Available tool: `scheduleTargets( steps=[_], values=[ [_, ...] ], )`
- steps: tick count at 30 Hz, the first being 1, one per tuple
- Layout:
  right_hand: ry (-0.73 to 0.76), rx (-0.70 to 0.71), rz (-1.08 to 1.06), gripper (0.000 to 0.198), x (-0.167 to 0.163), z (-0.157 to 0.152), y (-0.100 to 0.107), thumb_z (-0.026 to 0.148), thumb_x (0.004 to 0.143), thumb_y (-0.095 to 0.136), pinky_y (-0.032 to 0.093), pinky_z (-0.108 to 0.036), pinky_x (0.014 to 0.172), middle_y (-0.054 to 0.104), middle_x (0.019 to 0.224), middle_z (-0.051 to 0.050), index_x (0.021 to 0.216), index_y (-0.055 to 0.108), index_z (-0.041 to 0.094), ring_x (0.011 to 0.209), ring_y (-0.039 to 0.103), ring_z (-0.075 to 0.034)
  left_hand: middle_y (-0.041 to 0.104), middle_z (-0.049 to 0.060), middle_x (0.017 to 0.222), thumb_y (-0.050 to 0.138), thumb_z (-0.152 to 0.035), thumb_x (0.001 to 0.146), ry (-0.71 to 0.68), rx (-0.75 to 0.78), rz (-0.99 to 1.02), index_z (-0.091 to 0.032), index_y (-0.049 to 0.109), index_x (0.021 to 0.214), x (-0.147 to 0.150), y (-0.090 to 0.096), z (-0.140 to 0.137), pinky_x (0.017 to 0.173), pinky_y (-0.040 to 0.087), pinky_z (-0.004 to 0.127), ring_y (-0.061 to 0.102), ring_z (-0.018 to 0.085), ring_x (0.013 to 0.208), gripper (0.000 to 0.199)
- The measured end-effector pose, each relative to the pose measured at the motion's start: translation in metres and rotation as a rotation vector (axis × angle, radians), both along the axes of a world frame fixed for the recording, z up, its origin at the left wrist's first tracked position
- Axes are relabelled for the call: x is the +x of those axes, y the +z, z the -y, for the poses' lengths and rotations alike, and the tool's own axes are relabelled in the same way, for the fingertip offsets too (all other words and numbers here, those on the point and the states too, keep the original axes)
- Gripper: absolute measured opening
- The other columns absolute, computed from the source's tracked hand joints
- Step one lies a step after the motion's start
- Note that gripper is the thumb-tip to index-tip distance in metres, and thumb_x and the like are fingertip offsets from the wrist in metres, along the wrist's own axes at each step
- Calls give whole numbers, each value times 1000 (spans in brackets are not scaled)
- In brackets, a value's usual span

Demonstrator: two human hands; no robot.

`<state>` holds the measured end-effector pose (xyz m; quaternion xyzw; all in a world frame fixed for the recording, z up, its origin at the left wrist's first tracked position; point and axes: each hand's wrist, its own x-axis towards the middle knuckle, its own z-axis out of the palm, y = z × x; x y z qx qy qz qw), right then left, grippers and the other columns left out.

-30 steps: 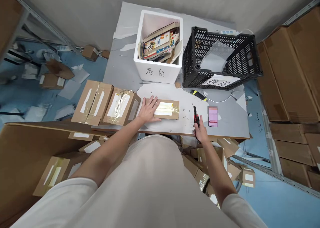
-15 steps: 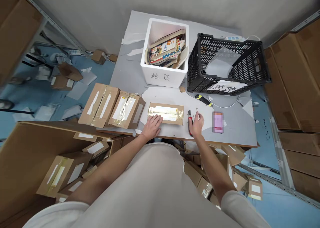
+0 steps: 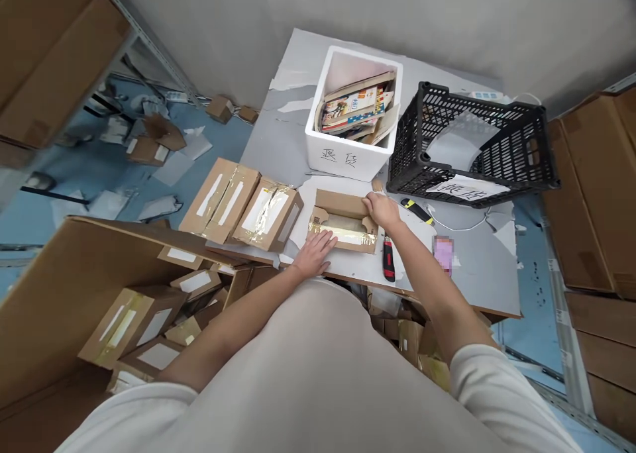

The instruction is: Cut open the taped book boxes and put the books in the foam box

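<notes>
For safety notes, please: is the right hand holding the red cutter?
No, the red cutter lies on the table; the right hand touches a box.

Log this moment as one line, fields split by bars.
left hand: on near side of small carton, opened | right hand: at its far-right corner | red-black cutter: lying on table, unheld

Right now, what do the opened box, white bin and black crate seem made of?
Opened box: matte cardboard, from its brown folded flap. White bin: probably matte foam, judging by its thick rim. Black crate: likely plastic, faintly glossy, with latticed walls.
</notes>
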<state>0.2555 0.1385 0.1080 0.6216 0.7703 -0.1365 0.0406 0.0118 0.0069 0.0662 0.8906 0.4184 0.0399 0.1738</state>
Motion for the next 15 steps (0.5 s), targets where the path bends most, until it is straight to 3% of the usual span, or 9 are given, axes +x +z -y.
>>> scheduleTargets(
  steps=[3,6,9,12,15],
  values=[
    [-172,41,-84,47,-10,-9,-12,39,98,25,41,-38,90,56,123,-17,123,58,16,113,50,-28,32,17,150,50,-30,85,18,9,9,-14,35,143,-2,8,-7,112,25,48,27,31,140,63],
    [-195,135,-126,48,-14,5,-16,30,96,29,33,-49,101,39,142,-21,139,43,15,129,37,-31,27,18,153,61,-38,79,106,6,-21,-17,34,144,-10,22,-28,108,29,50,28,34,138,73],
    [5,282,-105,53,-10,33,-4,23,93,34,20,-60,106,27,150,-21,146,30,15,138,22,-34,23,19,154,74,-50,64,144,-27,-81,-17,24,147,-26,32,-62,109,25,53,22,36,141,102],
    [330,185,-75,56,-12,65,12,26,92,40,24,-52,108,43,140,-20,145,32,13,129,35,-32,27,20,152,79,-48,57,17,-88,-79,-15,21,147,-42,33,-91,110,27,46,24,33,141,111],
    [383,82,35,51,-22,94,17,20,89,44,34,-46,101,59,116,-19,139,41,9,108,51,-30,32,21,149,80,-43,57,-64,-120,-31,-13,23,146,-52,27,-103,109,30,40,31,30,139,109]
  ],
)
